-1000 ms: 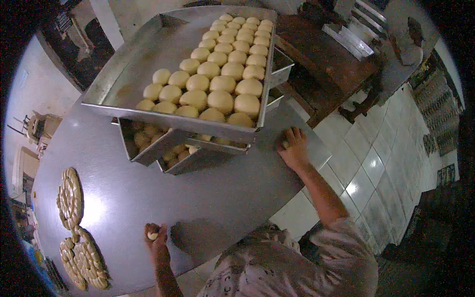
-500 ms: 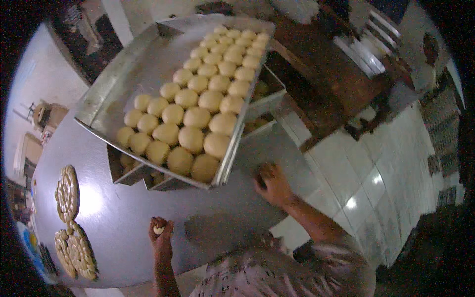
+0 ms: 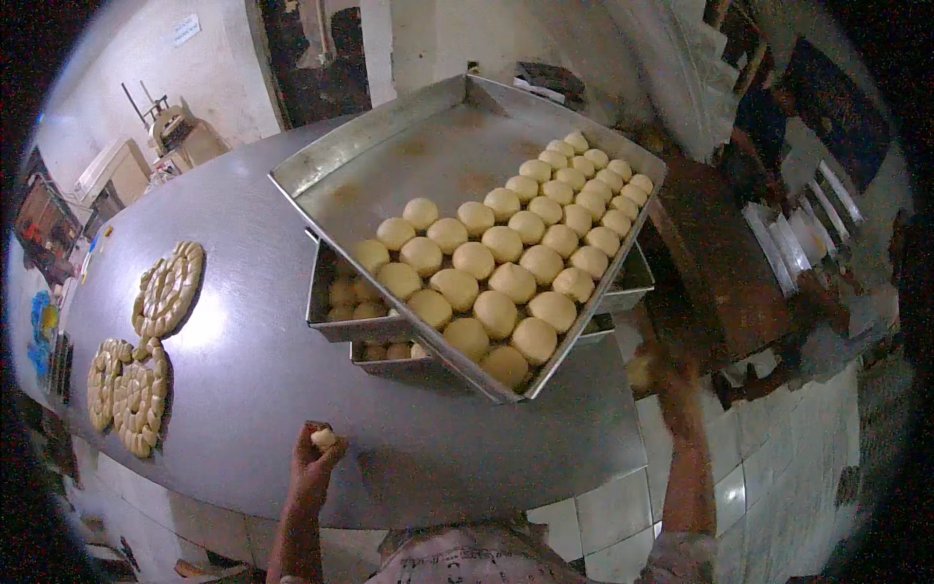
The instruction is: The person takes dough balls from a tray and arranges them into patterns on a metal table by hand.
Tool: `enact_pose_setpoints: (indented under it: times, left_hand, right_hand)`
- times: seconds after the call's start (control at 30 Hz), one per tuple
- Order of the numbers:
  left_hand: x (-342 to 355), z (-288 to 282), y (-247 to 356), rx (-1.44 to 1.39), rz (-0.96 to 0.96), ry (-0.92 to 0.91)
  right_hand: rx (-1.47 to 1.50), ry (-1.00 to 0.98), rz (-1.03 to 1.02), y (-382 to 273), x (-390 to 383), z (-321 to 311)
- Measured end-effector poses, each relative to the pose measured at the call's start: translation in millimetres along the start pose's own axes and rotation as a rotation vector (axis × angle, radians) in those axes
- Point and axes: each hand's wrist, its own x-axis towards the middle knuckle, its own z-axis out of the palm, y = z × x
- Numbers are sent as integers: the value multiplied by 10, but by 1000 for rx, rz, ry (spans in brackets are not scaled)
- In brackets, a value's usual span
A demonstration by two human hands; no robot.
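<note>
Right hand [image 3: 673, 378] out beyond the table edge, left hand [image 3: 313, 456] curled round a dough piece [image 3: 324, 439]

A second ago the right hand was over the right-hand end of the table [image 3: 272, 302]; now it is past that edge, smeared by motion, above the floor tiles [image 3: 618, 511] and near a dark wooden table [image 3: 744, 307]. The view has turned too, so the large tray [image 3: 443, 151] sits further right in it. The left hand grips its dough much as before.

The table is smooth grey metal with a bright glare spot. The tray is a shallow metal rectangle with straight walls and brownish stains on its bare part; smooth, pale yellow dough balls [image 3: 526, 228] fill its right and near side in close rows. Beneath it, lower trays [image 3: 365, 332] hold more rounded dough. At the table's left lie flat dough coils [image 3: 167, 292], each of many short, glossy pieces packed in rings.

The dough piece is small and pale, showing at the top of the left hand between bent fingers and thumb, well apart from the coils and just short of the trays. By the right hand's fingers is a pale, blurred patch [image 3: 639, 375]; whether they are closed on it, I cannot tell
</note>
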Motion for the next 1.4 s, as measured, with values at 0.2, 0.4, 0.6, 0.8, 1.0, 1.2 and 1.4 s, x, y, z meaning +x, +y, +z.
enact_pose_setpoints:
  times: [0.2,0.4,0.6,0.8,1.0,1.2,1.4]
  left_hand:
    - [-134,-43,-169,-100,86,36]
    - [-178,-220,68,-432,-79,-102]
    - [-347,-559,345,741,97,-114]
    - [-350,-437,-192,-379,-287,-896]
    - [120,-985,759,321,128,-434]
    - [766,-222,1782,138,503,-434]
    - [1377,431,2422,364,705,-426]
  right_hand:
    - [-764,548,-1391,-1729,785,1049]
    - [-457,35,-772,-1851,1330,2023]
    - [-84,-356,-914,-1715,-452,2128]
    - [-426,-861,-672,12,-1652,2367]
    - [-1037,-239,-437,1176,-1384,1069]
    - [-1105,253,-502,1284,-625,1361]
    - [-1288,-11,-265,1021,-774,854]
